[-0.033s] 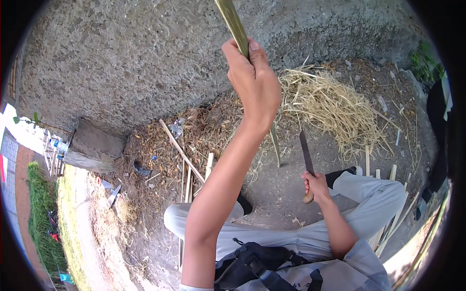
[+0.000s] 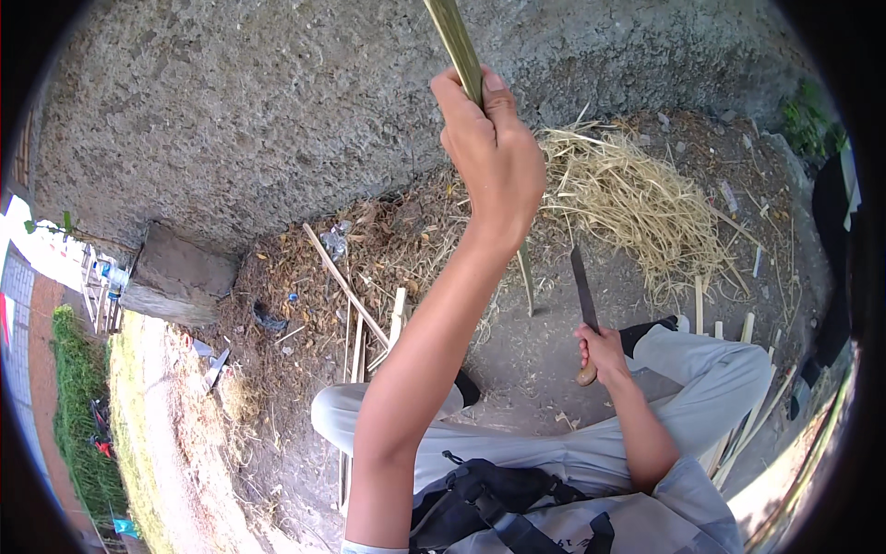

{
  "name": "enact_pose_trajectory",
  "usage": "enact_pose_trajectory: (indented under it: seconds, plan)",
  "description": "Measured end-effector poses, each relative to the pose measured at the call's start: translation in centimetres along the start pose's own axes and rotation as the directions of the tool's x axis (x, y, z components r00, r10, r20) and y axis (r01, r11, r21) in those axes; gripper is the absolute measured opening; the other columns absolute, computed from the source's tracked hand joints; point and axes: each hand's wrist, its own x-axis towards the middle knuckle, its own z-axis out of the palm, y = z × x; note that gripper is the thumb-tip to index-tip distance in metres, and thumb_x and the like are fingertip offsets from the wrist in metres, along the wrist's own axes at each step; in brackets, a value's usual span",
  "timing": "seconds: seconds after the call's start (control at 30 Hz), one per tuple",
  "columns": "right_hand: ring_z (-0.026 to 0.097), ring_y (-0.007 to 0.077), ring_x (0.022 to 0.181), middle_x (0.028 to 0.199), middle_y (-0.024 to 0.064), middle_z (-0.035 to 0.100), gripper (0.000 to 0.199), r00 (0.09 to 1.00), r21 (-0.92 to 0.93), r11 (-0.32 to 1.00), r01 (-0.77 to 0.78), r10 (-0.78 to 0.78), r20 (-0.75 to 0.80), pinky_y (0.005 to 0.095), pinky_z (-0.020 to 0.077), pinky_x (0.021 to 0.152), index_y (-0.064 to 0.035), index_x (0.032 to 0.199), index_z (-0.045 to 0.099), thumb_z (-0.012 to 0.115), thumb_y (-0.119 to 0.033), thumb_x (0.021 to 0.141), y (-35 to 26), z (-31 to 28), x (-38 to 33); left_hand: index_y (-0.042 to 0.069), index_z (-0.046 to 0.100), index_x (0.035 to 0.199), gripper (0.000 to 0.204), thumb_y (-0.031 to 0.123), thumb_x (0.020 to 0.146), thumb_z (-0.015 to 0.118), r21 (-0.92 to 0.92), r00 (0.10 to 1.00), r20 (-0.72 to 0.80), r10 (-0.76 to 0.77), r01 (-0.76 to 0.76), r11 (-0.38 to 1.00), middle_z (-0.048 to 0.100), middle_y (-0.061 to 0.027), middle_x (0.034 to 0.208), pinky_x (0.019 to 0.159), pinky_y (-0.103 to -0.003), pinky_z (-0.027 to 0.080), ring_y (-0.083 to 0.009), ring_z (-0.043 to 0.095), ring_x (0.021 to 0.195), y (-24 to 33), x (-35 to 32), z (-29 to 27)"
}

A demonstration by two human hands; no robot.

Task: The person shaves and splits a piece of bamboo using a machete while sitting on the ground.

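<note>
My left hand (image 2: 496, 152) is raised high in front of me, fingers and thumb wrapped around a long greenish bamboo strip (image 2: 453, 39). The strip's upper end runs out of the top of the picture; its lower end shows below the wrist, just over the ground. Low on the right, above my crossed legs, my right hand (image 2: 604, 353) grips a machete (image 2: 582, 284) by its wooden handle. The dark, narrow blade points away from me, beside the strip's lower end but apart from it.
A heap of pale shavings (image 2: 637, 208) lies against the rough grey wall (image 2: 277, 102). Several split sticks (image 2: 346, 286) rest left of my arm, with more by my right knee. A stone block (image 2: 185, 272) juts out at left. A black bag (image 2: 489, 503) sits in my lap.
My left hand has shifted slightly to the right with the bamboo strip. The right hand and the machete are almost unmoved.
</note>
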Motion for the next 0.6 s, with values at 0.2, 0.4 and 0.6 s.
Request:
enact_pose_trajectory:
  seconds: [0.2, 0.4, 0.6]
  plan:
    - [0.047, 0.0094, 0.045, 0.06, 0.0013, 0.051, 0.02, 0.998, -0.009, 0.998, 0.064, -0.064, -0.028, 0.0276, 0.0398, 0.04, -0.0011, 0.082, 0.059, 0.061, -0.018, 0.093, 0.3, 0.3, -0.4, 0.005, 0.045, 0.101, 0.011, 0.016, 0.101, 0.046, -0.123, 0.995, -0.042, 0.086, -0.091, 0.988, 0.044, 0.001, 0.072, 0.05, -0.021, 0.033, -0.0049, 0.039, 0.06, -0.9, -1.5, -0.7]
    - [0.048, 0.0093, 0.046, 0.062, 0.0016, 0.053, 0.019, 0.998, -0.039, 0.998, 0.054, -0.055, -0.017, 0.0278, 0.04, 0.04, -0.0014, 0.082, 0.059, 0.062, -0.017, 0.092, 0.3, 0.7, -0.6, 0.004, 0.047, 0.098, 0.014, 0.018, 0.1, 0.049, -0.165, 0.985, -0.153, 0.085, -0.11, 0.98, 0.044, 0.0004, 0.067, 0.047, -0.022, 0.033, -0.0056, 0.04, 0.056, -1.6, -0.6, -3.0]
    - [0.047, 0.0091, 0.048, 0.063, 0.0014, 0.053, 0.017, 0.998, -0.046, 0.998, 0.04, -0.038, 0.042, 0.0275, 0.04, 0.04, -0.002, 0.083, 0.06, 0.062, -0.017, 0.092, 0.3, 0.6, -0.8, 0.004, 0.049, 0.094, 0.021, 0.024, 0.099, 0.05, -0.46, 0.987, 0.159, -0.036, 0.106, 0.882, 0.04, -0.0012, 0.065, 0.049, -0.025, 0.034, -0.0108, 0.04, 0.055, -2.0, 1.2, -6.5]
